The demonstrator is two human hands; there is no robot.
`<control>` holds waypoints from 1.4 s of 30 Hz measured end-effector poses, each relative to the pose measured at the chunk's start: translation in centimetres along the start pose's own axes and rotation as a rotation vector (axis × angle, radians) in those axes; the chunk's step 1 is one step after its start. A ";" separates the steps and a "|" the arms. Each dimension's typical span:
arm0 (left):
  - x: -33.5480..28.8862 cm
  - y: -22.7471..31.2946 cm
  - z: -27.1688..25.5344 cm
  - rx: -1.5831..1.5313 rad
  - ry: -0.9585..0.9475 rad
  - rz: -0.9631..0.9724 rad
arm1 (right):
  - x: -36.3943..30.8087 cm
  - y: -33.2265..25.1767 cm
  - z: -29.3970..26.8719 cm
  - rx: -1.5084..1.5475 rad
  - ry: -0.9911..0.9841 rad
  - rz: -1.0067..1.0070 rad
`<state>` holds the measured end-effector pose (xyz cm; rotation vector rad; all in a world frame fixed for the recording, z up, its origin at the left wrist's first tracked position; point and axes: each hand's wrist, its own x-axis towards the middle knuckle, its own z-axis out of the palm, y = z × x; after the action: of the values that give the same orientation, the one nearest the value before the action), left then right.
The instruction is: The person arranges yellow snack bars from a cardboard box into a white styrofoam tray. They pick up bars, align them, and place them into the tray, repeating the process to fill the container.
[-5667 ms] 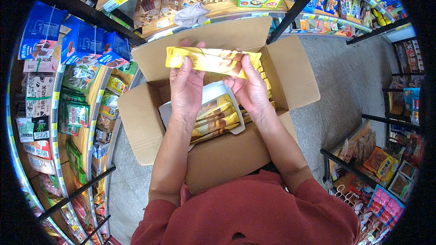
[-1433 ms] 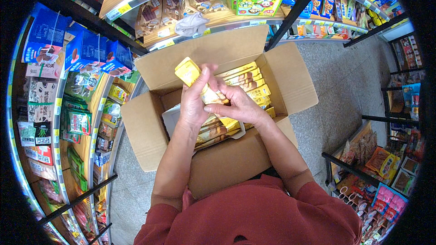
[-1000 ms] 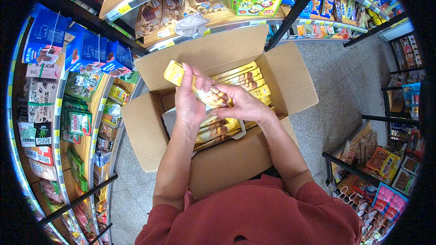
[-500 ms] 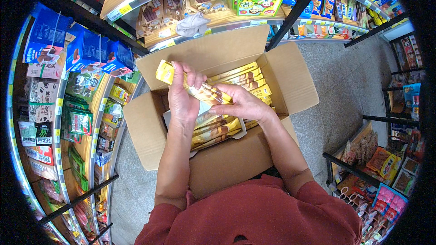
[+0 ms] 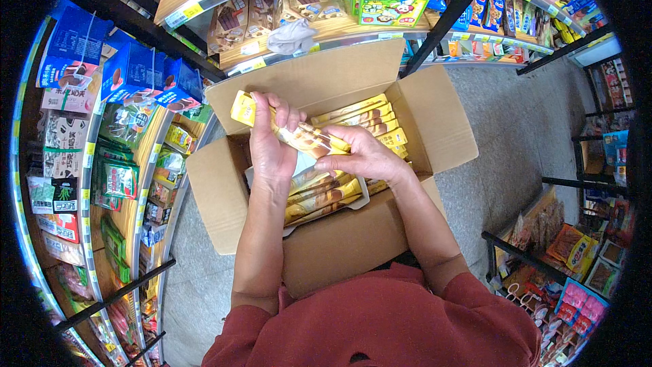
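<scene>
Both my hands hold one long yellow snack packet point(image 5: 307, 140) with brown pictures on it, tilted above an open cardboard box point(image 5: 305, 81). My left hand point(image 5: 275, 143) is closed round its upper left part, thumb up along the wrapper. The fingers of my right hand point(image 5: 367, 155) pinch its lower right end. Inside the box, several like yellow packets point(image 5: 370, 117) stand in a row at the right. More yellow packets point(image 5: 324, 201) lie in a white tray point(image 5: 367, 197) nearer to me, partly hidden by my hands and wrists.
The box's flaps point(image 5: 435, 112) stick out on all sides. Shelves point(image 5: 153, 163) of packaged snacks curve along the left, and another shelf point(image 5: 333, 30) with green boxes point(image 5: 387, 3) and a grey cloth point(image 5: 292, 37) is beyond. A rack point(image 5: 530, 258) stands on the grey floor point(image 5: 489, 149) at right.
My hands and the packet have barely moved; the right fingers sit very slightly farther right. The whole view has shifted a little.
</scene>
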<state>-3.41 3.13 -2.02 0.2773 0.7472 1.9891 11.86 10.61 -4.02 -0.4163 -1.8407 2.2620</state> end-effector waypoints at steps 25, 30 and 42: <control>0.3 -2.0 0.2 0.065 0.044 -0.350 | -1.5 5.7 -5.2 -1.012 0.717 -0.075; 0.1 -2.7 0.8 0.132 0.071 -0.400 | -0.9 7.6 -4.5 -1.204 0.651 -0.079; 0.1 -3.0 0.3 0.153 0.126 -0.441 | -0.4 7.8 -5.5 -1.319 0.725 0.022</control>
<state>-1.14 4.38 -3.58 0.0666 0.9532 1.5452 14.32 13.90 -12.59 -1.1810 -2.4752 0.3941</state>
